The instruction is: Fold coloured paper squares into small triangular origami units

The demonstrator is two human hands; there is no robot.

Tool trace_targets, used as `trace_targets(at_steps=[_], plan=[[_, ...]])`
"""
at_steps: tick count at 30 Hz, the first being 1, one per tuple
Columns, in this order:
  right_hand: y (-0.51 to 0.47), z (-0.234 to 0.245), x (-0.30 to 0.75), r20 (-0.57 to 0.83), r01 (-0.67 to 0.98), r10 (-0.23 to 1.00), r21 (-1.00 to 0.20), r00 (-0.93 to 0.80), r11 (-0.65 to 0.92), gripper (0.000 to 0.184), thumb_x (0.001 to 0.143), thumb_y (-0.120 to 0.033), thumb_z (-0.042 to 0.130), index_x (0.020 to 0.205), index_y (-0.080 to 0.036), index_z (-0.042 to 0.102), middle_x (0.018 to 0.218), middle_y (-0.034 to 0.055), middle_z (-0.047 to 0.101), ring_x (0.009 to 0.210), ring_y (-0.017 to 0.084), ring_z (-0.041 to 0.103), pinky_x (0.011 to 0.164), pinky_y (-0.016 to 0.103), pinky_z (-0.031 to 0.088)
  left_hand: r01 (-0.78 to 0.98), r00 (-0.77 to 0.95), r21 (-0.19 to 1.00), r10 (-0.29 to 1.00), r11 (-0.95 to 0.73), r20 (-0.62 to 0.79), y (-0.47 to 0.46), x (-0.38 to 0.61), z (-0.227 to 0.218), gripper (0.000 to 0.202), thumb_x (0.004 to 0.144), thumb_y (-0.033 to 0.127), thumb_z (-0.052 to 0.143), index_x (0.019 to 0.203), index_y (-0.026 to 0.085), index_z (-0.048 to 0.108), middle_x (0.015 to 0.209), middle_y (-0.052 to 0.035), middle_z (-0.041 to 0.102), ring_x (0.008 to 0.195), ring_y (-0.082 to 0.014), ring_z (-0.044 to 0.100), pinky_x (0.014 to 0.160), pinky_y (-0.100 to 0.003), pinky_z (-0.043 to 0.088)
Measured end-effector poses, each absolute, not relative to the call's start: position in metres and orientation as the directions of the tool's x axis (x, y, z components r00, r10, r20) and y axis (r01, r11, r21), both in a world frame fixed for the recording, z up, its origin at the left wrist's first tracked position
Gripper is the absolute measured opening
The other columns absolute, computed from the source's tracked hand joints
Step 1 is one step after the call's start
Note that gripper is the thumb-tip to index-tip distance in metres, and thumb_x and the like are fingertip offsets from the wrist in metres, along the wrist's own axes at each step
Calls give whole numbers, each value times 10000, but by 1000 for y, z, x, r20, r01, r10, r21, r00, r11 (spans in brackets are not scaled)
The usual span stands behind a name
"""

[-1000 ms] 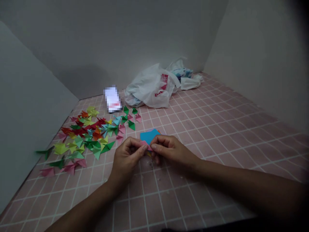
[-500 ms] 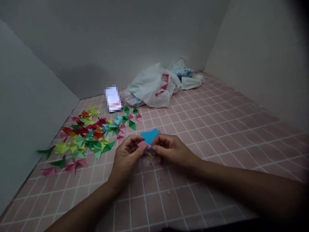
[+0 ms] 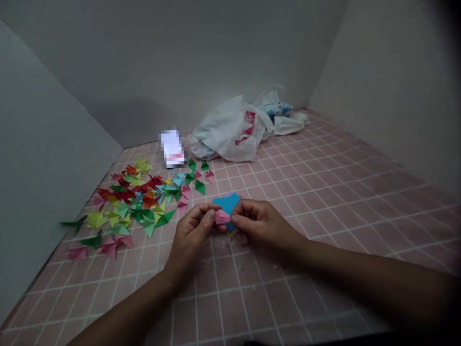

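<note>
Between my two hands is a small folded piece of pink origami paper [image 3: 222, 217], kite-like in outline. My left hand [image 3: 197, 225] pinches its left end between thumb and fingers. At its narrow right end, the thumb and forefinger of my right hand [image 3: 256, 220] are closed on the tip. Just behind and beneath the pink piece lie blue paper sheets [image 3: 227, 203], with yellow and orange edges peeking out; my fingers hide part of them. To the left spreads a heap of folded paper cranes [image 3: 147, 218] in green, yellow, red, orange, pink and light blue.
A lit phone [image 3: 173, 148] with a blurred screen stands behind the cranes. White plastic bags [image 3: 230, 129] with red print lie crumpled near the back wall. Pink tiled-pattern surface [image 3: 324, 192] runs underneath, with walls at the left, back and right.
The pink paper has turned between my fingers and now shows a wider folded face. My left thumb has shifted back to its left end. The whole view has moved slightly.
</note>
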State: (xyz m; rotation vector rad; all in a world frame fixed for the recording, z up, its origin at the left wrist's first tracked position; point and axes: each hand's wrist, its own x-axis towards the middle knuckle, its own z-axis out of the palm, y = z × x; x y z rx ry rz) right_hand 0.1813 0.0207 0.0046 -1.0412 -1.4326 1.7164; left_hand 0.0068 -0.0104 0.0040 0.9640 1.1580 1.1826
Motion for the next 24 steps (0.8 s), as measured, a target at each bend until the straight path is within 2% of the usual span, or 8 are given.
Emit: trace_targets(at_steps=[4, 8, 13, 18, 24], plan=[[21, 5, 181, -163, -30, 874, -980, -457, -198, 225, 816, -342, 639, 694, -184, 535, 535, -41, 541, 456, 86, 507, 445, 207, 386, -177, 13, 974, 989, 144, -144, -10, 7, 4, 229, 841, 340, 710, 1007, 184, 684, 862, -10, 709, 696, -113, 682, 712, -238, 549], [21, 4, 181, -158, -56, 872, -977, -464, -207, 238, 819, -346, 634, 684, -180, 529, 548, -37, 544, 461, 82, 498, 454, 209, 397, -172, 8, 982, 997, 76, -76, -8, 8, 3, 282, 763, 252, 785, 1016, 185, 680, 826, 10, 697, 690, -95, 668, 676, -203, 548], [21, 2, 181, -148, -28, 868, -983, -474, -182, 229, 831, -340, 621, 697, -182, 524, 541, -37, 542, 468, 88, 502, 464, 216, 372, -77, -6, 997, 1000, -18, 18, -7, 9, 4, 317, 736, 187, 785, 1036, 186, 682, 811, 21, 675, 665, -78, 632, 640, -181, 536], [20, 3, 181, -115, -4, 870, -991, -479, -133, 237, 844, -351, 606, 698, -181, 528, 560, -34, 538, 479, 89, 496, 466, 220, 362, 0, -23, 1000, 999, -28, 28, -8, 9, 6, 297, 744, 179, 764, 1035, 193, 708, 763, 32, 661, 631, -76, 620, 602, -173, 524], [21, 2, 182, -115, 8, 856, -992, -505, -128, 217, 846, -342, 597, 716, -173, 556, 564, -30, 543, 488, 90, 502, 481, 223, 373, 15, -35, 999, 999, 35, -35, -9, 10, 11, 94, 743, 207, 759, 830, 175, 743, 712, 18, 698, 609, -85, 647, 598, -179, 538]])
